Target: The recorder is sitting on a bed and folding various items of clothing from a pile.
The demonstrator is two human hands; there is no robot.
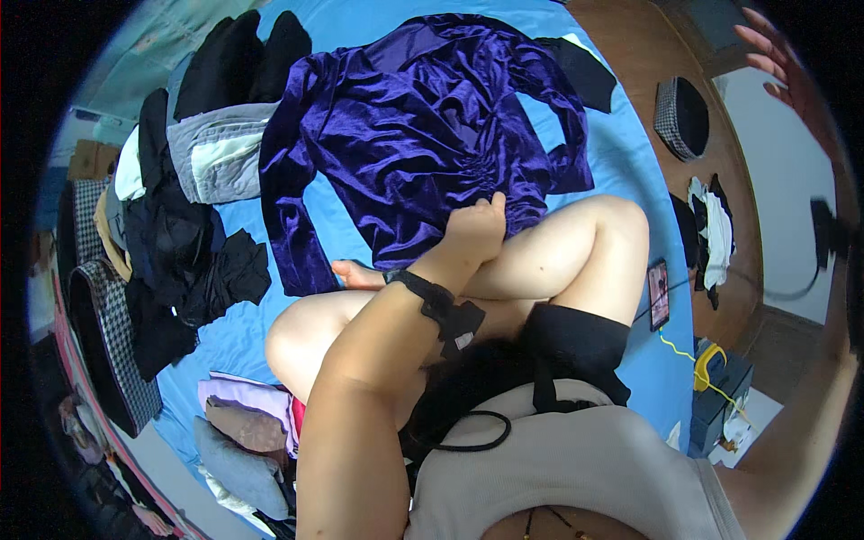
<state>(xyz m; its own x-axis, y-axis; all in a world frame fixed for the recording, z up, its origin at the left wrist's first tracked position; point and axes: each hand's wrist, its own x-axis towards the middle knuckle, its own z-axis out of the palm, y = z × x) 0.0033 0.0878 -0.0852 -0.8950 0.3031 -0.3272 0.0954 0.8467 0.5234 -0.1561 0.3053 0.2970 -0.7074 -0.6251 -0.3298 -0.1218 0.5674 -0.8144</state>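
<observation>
The purple velvet dress (423,126) lay spread on the blue sheet (621,162), far of the knees. The left hand (477,229) pinched its near hem, fingers closed. The right hand (778,63) was raised far right, open, empty. The fabric looked soft, limp, light and slippery; the hem and shoulders seemed the best grips

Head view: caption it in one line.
Left hand grips a purple velvet garment spread on a blue bed; right hand raised.

Left hand (475,227) on the purple velvet garment's (423,126) hem, right hand (778,58) raised, seemingly empty, at the blurred rim.
</observation>
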